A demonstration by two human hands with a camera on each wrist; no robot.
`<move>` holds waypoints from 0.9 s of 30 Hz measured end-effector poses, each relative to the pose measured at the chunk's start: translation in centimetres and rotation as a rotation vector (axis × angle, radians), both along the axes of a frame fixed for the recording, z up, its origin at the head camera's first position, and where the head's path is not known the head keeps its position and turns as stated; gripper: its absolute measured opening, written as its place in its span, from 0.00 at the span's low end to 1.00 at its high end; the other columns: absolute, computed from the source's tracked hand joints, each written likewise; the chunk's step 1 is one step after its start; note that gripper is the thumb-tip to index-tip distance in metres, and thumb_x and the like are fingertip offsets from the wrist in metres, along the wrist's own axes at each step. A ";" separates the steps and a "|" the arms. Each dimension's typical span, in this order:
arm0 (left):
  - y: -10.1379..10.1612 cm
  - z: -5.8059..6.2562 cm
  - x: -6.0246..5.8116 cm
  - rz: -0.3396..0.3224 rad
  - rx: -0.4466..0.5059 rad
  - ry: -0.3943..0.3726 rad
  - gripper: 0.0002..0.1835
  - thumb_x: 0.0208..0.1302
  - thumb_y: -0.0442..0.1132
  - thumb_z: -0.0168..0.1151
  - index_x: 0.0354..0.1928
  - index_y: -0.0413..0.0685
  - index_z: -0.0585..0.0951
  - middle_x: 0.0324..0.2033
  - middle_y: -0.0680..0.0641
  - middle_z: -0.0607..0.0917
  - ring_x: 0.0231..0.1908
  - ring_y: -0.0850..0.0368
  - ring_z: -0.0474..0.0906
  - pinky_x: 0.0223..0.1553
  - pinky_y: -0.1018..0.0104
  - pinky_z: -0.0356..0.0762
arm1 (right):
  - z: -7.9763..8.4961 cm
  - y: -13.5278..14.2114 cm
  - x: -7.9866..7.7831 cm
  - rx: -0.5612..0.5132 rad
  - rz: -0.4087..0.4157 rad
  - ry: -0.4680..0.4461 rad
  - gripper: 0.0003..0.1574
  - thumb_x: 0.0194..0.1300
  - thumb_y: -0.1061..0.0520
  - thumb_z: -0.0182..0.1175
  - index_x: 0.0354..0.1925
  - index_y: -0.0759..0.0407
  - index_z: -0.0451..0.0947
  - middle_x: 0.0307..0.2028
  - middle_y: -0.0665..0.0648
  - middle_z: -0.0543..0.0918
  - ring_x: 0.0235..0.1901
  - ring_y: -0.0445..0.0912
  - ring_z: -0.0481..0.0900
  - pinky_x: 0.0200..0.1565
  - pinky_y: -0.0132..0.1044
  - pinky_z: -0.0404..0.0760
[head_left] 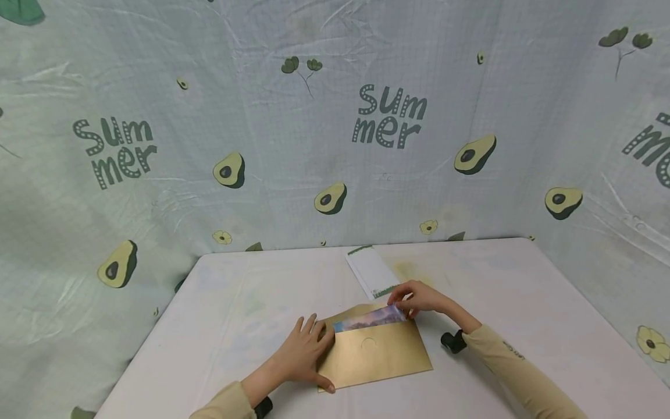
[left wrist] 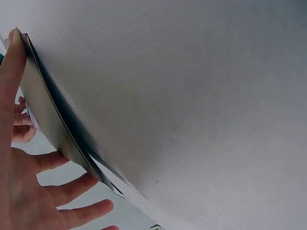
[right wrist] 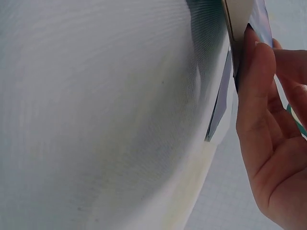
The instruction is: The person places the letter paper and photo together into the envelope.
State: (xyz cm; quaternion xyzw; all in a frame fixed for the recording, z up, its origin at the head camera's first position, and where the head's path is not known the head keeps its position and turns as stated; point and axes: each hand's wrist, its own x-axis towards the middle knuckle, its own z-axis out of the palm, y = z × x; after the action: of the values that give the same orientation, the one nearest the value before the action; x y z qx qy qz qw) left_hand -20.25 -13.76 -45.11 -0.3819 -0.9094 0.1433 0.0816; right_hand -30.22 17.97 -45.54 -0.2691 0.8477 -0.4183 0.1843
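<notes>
A gold envelope (head_left: 384, 355) lies on the table, its flap side up and the flap pointing away. Out of its opening shows a strip of a printed card (head_left: 373, 318) in blue and purple. My left hand (head_left: 303, 349) rests along the envelope's left end with straight, spread fingers. Its thumb touches the near left corner, and in the left wrist view the fingers (left wrist: 72, 189) lie along the envelope's edge. With thumb and fingertips, my right hand (head_left: 419, 298) pinches the card's right end. The card's lower part is hidden inside the envelope.
Behind the envelope lies a white sheet (head_left: 373, 270) with green-patterned ends, close to my right hand. The pale table (head_left: 235, 326) is bordered at the back and sides by a hanging cloth (head_left: 272, 139) printed with avocados.
</notes>
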 end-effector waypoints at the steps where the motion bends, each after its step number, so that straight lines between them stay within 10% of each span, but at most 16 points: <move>1: 0.0 0.0 0.0 -0.001 -0.001 0.003 0.56 0.32 0.83 0.46 0.60 0.49 0.64 0.53 0.42 0.72 0.57 0.40 0.66 0.52 0.46 0.66 | 0.0 0.0 0.0 0.010 0.004 0.007 0.09 0.62 0.61 0.53 0.38 0.60 0.79 0.31 0.57 0.79 0.21 0.43 0.77 0.23 0.35 0.78; 27: 0.2 0.2 0.0 0.012 -0.026 0.014 0.55 0.32 0.83 0.45 0.57 0.50 0.66 0.53 0.42 0.72 0.57 0.40 0.66 0.53 0.46 0.66 | 0.7 -1.5 1.7 0.139 0.225 0.127 0.09 0.59 0.62 0.56 0.38 0.56 0.80 0.29 0.53 0.82 0.19 0.33 0.70 0.21 0.26 0.71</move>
State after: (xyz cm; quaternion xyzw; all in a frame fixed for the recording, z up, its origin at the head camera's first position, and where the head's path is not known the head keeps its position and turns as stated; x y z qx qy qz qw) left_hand -20.26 -13.58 -44.95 -0.3765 -0.9091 0.1584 0.0819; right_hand -28.53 16.46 -44.81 -0.3749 0.8492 -0.3174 0.1940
